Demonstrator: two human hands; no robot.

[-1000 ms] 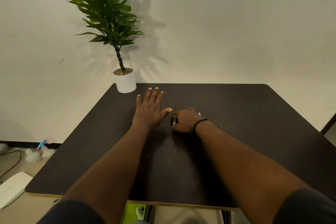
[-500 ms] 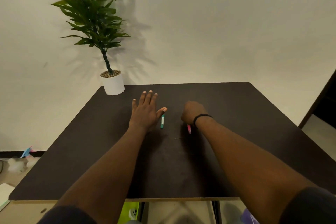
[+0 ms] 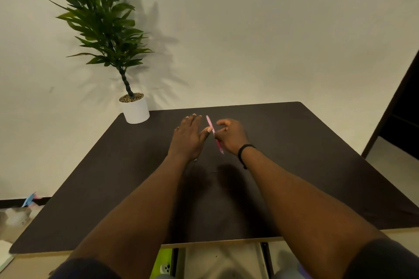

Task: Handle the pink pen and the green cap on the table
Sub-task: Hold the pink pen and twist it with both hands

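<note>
My right hand (image 3: pixel 231 136) is shut on the pink pen (image 3: pixel 209 123) and holds it above the dark table (image 3: pixel 317 154). The pen points away from me, its near end sticking out below my fist. My left hand (image 3: pixel 189 137) is spread open and flat just left of it, with the thumb tip close to the pen's shaft. The green cap is not plainly visible. Only a small pale tip (image 3: pixel 195 159) shows at the edge of my left wrist, and I cannot tell if it is the cap.
A potted plant in a white pot (image 3: pixel 135 110) stands at the table's far left corner against the wall. A dark door frame (image 3: pixel 399 102) is at the right. The floor at the left holds small clutter (image 3: pixel 29 200).
My right hand has lifted the pink pen off the table and tilted it up. My left hand has slid toward it, and the green cap that lay beside the thumb is now out of sight.
</note>
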